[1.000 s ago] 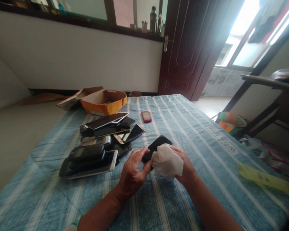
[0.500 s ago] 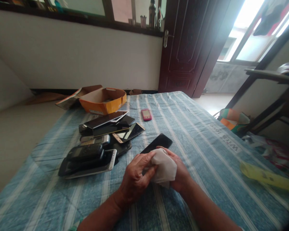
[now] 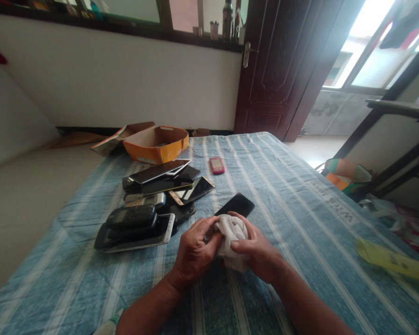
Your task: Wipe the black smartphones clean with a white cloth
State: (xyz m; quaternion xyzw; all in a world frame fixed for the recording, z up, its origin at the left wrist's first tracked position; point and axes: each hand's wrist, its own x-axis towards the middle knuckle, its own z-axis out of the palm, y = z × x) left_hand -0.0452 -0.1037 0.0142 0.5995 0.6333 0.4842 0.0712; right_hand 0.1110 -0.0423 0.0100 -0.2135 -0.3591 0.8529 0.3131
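Note:
A crumpled white cloth is bunched between my two hands above the bed-like striped surface. My left hand is closed, its thumb and fingers pressing the cloth's left side. A small dark edge shows by the left fingers; what it belongs to is hidden. My right hand is wrapped round the cloth's right side, thumb across the front. Just beyond the hands lies a black smartphone, its near end covered by them. Farther off, a small pink phone rests on the fabric.
To the left lies a pile of several phones, with a black handset and a gold-edged smartphone among them. An open orange cardboard box stands behind it. A yellow plastic wrapper is at the right on the striped blue cloth.
My right thumb has come over the front of the cloth, which is now bunched more tightly. The whole view has shifted slightly; the phones and box stay where they were.

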